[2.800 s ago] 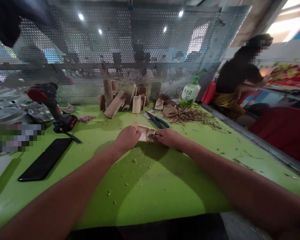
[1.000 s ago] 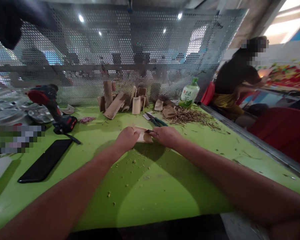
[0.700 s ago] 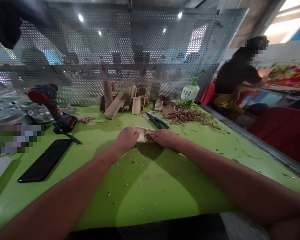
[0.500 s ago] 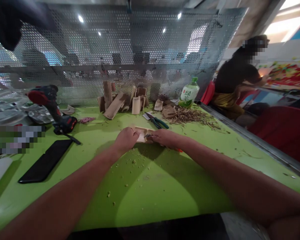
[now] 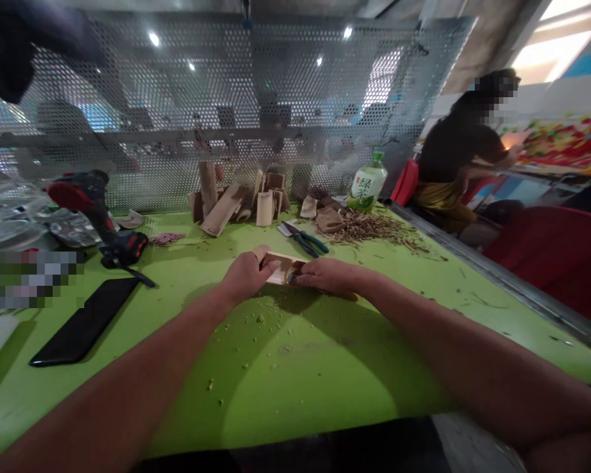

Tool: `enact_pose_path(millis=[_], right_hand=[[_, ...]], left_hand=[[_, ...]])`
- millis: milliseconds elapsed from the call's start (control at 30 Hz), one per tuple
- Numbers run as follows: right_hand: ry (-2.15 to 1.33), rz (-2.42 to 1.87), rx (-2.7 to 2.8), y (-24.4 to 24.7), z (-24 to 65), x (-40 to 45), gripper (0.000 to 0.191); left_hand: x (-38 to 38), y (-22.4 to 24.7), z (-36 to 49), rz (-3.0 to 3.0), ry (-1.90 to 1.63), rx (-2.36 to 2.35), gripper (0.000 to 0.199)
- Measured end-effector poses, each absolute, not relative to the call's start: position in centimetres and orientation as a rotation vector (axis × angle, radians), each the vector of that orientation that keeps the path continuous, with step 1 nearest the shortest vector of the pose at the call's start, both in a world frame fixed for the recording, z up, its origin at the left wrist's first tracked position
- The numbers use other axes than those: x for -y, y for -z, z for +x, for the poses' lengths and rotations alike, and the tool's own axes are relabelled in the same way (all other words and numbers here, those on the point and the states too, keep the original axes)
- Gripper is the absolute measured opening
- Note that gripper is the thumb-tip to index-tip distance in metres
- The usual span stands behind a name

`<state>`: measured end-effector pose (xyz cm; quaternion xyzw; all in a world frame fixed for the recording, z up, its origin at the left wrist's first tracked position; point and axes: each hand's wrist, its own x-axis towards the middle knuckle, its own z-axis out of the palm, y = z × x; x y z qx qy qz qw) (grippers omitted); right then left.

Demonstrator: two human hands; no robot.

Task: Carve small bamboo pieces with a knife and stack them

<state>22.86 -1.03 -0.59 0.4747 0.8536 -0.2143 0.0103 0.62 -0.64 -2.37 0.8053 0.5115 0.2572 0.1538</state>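
You sit at a long lime-green table (image 5: 325,374), its surface matte and scattered with crumbs. Behind it stands a perforated metal screen (image 5: 226,85), its round holes in tight rows. Off to your right, beyond the table's metal edge, a co-worker (image 5: 453,144) in a dark shirt sits with one arm reaching forward, near a red padded seat (image 5: 551,256).

On the table's left lie a cordless drill (image 5: 81,200), black and red, and a flat, glossy black slab (image 5: 83,322). Along the far side stands a cluster of tan wood offcuts (image 5: 236,203), some upright and some leaning, mostly slim strips and blocks. To their right are a green-labelled plastic bottle (image 5: 367,184) and a loose heap of fibrous brown shavings (image 5: 369,228). Green-handled pliers (image 5: 303,240) lie just in front of the heap, apart from your hands.

Your left hand (image 5: 246,276) is closed around the left end of a thin, pale wooden piece (image 5: 285,268), which sits between your hands just above the tabletop. Your right hand (image 5: 328,276) is closed too, pinching a small blade (image 5: 290,278) with a dark tip against the wood's right end. Pale wood crumbs (image 5: 261,322) dot the table below your hands.
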Motion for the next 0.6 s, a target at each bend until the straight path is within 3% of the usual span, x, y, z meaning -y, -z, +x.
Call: enact_pose_path(millis=[333,600], right_hand=[[0.045,1.878,-2.629,1.18,22.18,1.51,0.050],[0.034,1.784,-2.601,1.02,21.76,1.55,0.044]], left_hand=[[-0.16,3.33,0.66,1.951,-0.777,-1.414,0.040],[0.23,2.69,0.84,2.029,-0.712,-1.495,0.034]])
